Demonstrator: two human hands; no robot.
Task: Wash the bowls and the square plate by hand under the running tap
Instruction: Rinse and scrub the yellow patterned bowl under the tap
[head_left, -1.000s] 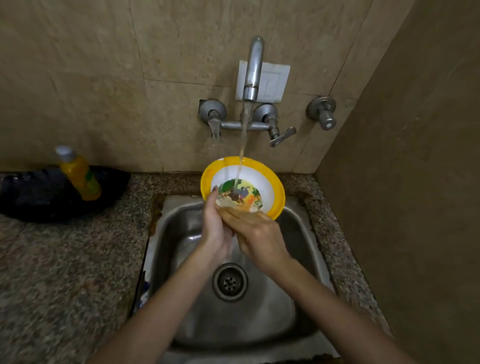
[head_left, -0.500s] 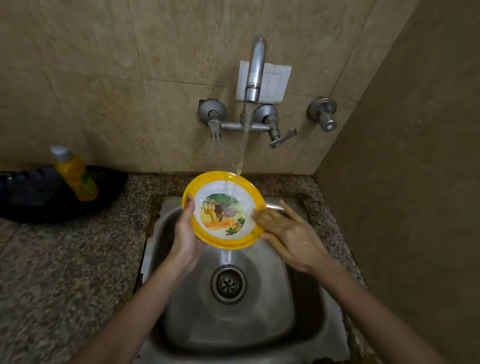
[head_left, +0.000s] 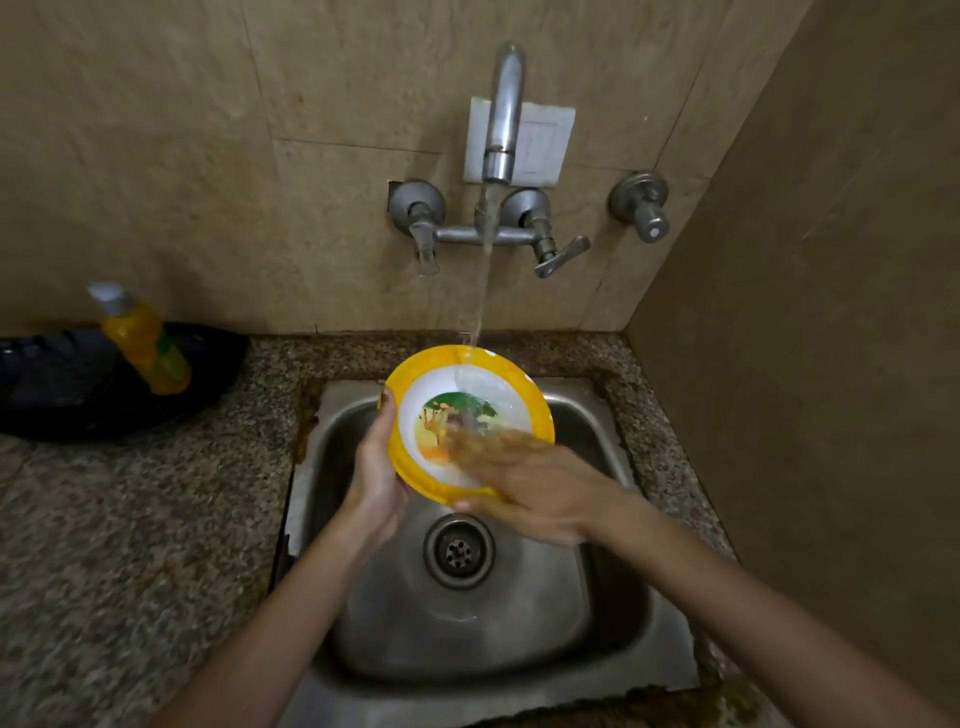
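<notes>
Bowl (head_left: 467, 410) tilts over the sink (head_left: 613, 597) under the tap's stream (head_left: 480, 291); left hand (head_left: 376, 478) grips its rim; right hand (head_left: 530, 488), flat-fingered, rubs inside; best to turn it so water reaches everywhere.

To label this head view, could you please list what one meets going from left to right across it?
yellow bottle → left hand → bowl → lone wall valve

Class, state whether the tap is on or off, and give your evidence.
On: a stream of water falls from the tap into the yellow-rimmed bowl.
</notes>
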